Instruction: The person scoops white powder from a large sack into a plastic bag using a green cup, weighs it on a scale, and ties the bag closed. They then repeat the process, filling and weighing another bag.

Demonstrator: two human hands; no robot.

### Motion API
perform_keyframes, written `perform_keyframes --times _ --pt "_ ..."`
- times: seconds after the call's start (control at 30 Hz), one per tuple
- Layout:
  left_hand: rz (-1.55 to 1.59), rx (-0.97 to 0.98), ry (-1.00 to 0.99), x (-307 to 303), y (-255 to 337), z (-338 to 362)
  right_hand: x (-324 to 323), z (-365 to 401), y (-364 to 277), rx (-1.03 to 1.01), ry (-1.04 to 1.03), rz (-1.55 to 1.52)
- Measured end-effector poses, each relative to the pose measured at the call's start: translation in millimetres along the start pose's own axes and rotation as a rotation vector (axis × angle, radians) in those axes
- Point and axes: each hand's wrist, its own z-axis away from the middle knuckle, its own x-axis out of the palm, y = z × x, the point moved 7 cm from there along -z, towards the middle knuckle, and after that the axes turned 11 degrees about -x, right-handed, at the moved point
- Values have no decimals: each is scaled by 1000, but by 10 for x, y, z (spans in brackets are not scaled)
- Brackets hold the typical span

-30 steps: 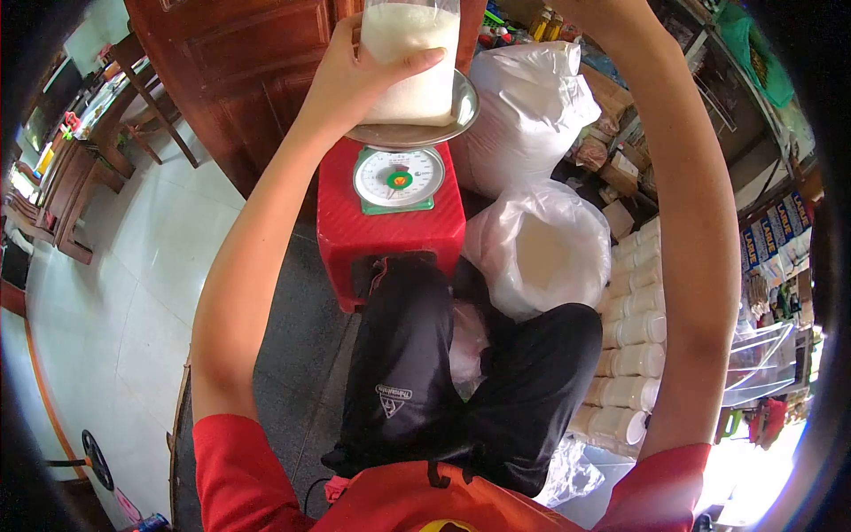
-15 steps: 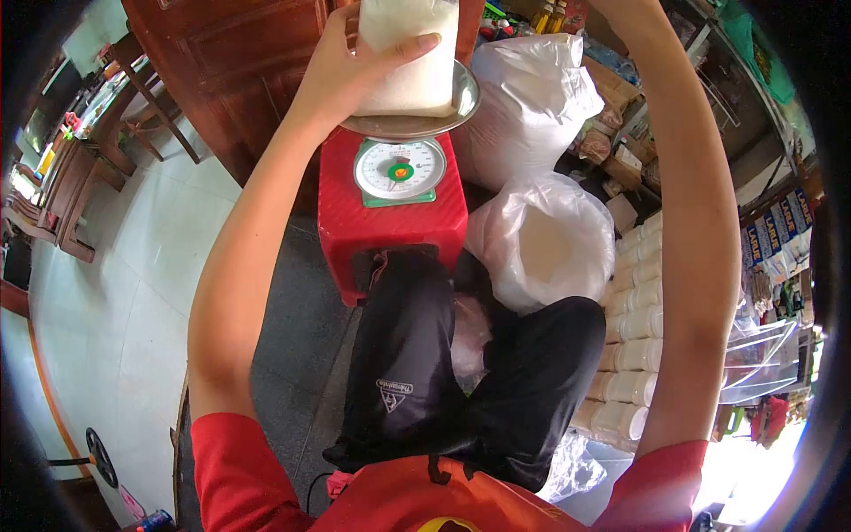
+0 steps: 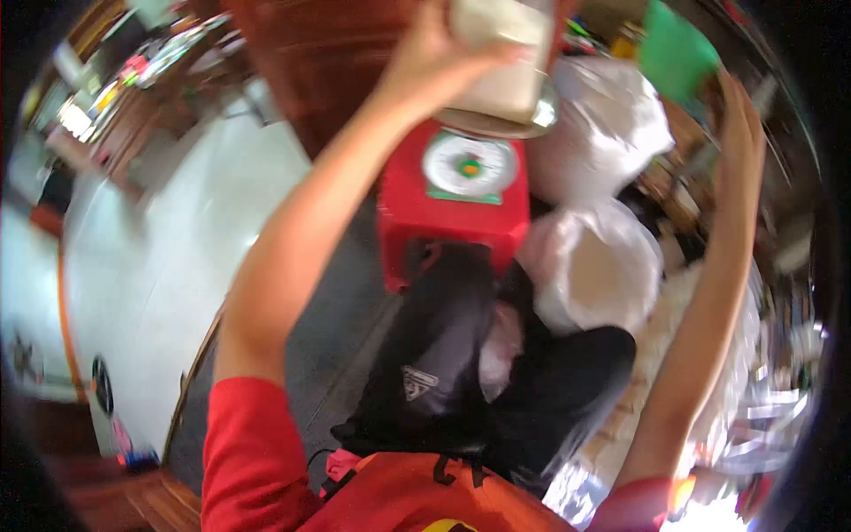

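My left hand (image 3: 443,49) is closed around the side of a clear bag of white grains (image 3: 501,75), thumb across its front. The bag stands upright on the metal pan (image 3: 483,122) of a dial scale (image 3: 470,167). Under the scale is a red plastic stool (image 3: 452,222). At the upper right my right hand (image 3: 740,120) grips the edge of a green, scoop-like plastic thing (image 3: 678,53); blur hides its exact shape. Below it, an open plastic sack (image 3: 607,270) shows pale grains inside.
A full white sack (image 3: 603,129) stands behind the open one. Rows of white-lidded jars (image 3: 612,408) line the right of my legs. A wooden door or cabinet (image 3: 328,62) is behind the scale. Pale tiled floor (image 3: 222,195) lies to the left.
My right hand has come down into view at the upper right with the green plastic thing. My left hand stays on the bag. The whole view has shifted and blurred.
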Motion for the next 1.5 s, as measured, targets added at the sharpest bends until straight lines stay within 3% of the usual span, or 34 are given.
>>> perform_keyframes --times 0.03,0.07,0.1,0.17,0.23,0.37,0.47,0.57,0.73,0.9,1.03,1.17,1.23,1.3,1.4,1.43,1.47,1.5 --pt "-44 225 -31 24 215 46 -51 108 192 44 25 -71" --pt "-145 207 158 -112 -124 -162 -172 134 437 20 48 57" --pt "-172 196 213 -118 -110 -126 -118 299 451 83 -28 -30" --pt "-185 121 196 -86 68 19 -173 482 723 30 -69 8" --pt "-246 128 201 -81 159 80 -103 732 768 188 -59 -61" --pt "-229 193 203 -70 244 93 -131 978 1022 190 -52 -48" --pt "-212 183 188 -47 247 90 -167 1118 1146 259 -88 -64" --pt "-262 214 219 -35 189 61 -193 1236 1089 193 -32 -51" --pt "-268 190 228 0 178 75 -309 1606 1573 268 -22 -122" --pt "-243 160 182 40 220 86 -329 2142 1756 484 -86 -84" --pt "-280 181 256 93 182 29 -378 2172 1683 357 -96 46" --pt "-317 267 335 117 179 18 -353 2259 1397 442 -225 138" --pt "-343 284 363 134 143 10 -419 2274 1750 441 -247 132" --pt "-377 263 350 138 146 -16 -520 2218 1744 219 -248 409" --pt "-362 190 482 145 120 22 -664 2331 2089 288 -141 116" --pt "-382 262 463 151 85 -3 -664 2390 1857 435 -135 161" --pt "-220 235 316 219 207 103 -824 2455 2344 270 -311 268" --pt "-191 118 212 251 102 -4 -880 2474 2385 281 -269 313"
